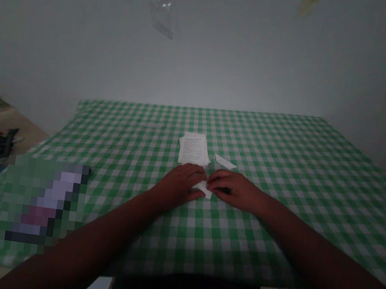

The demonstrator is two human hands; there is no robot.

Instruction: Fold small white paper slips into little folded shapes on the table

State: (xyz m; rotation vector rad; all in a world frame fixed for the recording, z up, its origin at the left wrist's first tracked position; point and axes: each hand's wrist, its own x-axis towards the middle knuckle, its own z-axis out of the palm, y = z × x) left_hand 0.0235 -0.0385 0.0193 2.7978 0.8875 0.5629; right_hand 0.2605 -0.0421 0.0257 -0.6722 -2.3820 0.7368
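Paper slip (204,189) between left hand (177,185) and right hand (230,189) on gingham tablecloth (251,138)

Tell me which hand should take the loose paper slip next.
Probably the right hand: it lies closest to the small white paper slip, while the left hand sits farther off.

Hands: two, left hand (178,185), right hand (231,190). Printed paper stack (194,148): one, sheet count unclear. Loose paper pieces: two, white slip (225,162) beside stack, paper piece (204,189) between hands. Green gingham tablecloth (251,138): one. Clear plastic bag (162,8): one, top of view. Pixelated patch (43,202): one, contents unreadable.
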